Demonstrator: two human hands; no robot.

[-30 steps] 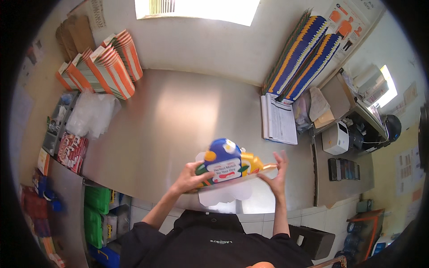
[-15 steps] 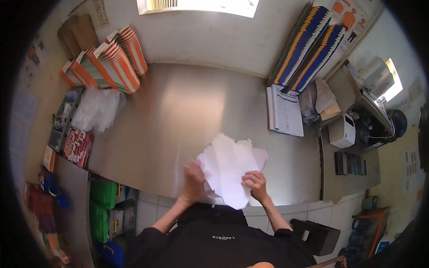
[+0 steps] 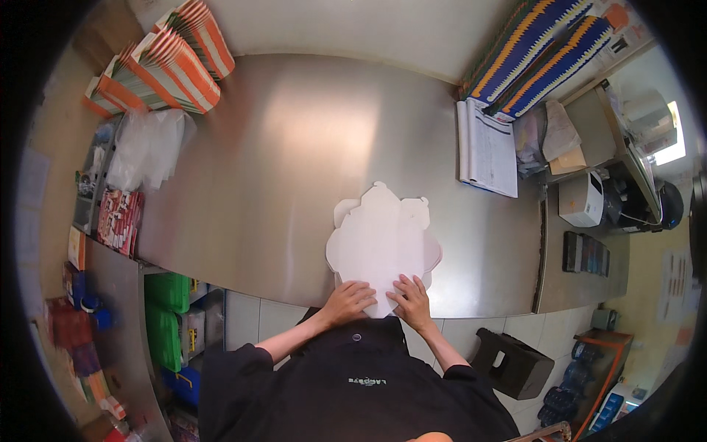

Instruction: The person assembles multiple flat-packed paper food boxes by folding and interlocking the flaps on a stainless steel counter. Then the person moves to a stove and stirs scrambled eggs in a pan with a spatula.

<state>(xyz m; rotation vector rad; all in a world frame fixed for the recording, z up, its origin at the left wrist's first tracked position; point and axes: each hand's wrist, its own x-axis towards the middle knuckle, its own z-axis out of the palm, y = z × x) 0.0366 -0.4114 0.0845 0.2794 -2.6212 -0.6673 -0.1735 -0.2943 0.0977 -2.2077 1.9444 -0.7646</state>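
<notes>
A flat white cardboard box blank (image 3: 383, 236) with scalloped, lobed flaps lies at the near edge of the metal table. Pinkish-white edges peep out along its right side, so more than one layer may be there. My left hand (image 3: 350, 302) holds its near left edge, fingers bent over the top. On the other side of the narrow near flap, my right hand (image 3: 410, 300) grips the board with its fingers over the surface. Both thumbs are mostly hidden.
The metal table (image 3: 258, 184) carries orange-striped paper bags (image 3: 177, 70) and clear plastic bags (image 3: 147, 147) at left. Blue patterned stacks (image 3: 526, 59) and an open notebook (image 3: 490, 151) stand at right. Below are green bins (image 3: 168, 331) and a black stool (image 3: 512, 365).
The box blank has been lowered from a tilted, raised hold to lie flatter on the table. My left hand has come from its left side to the near edge. The view has shifted.
</notes>
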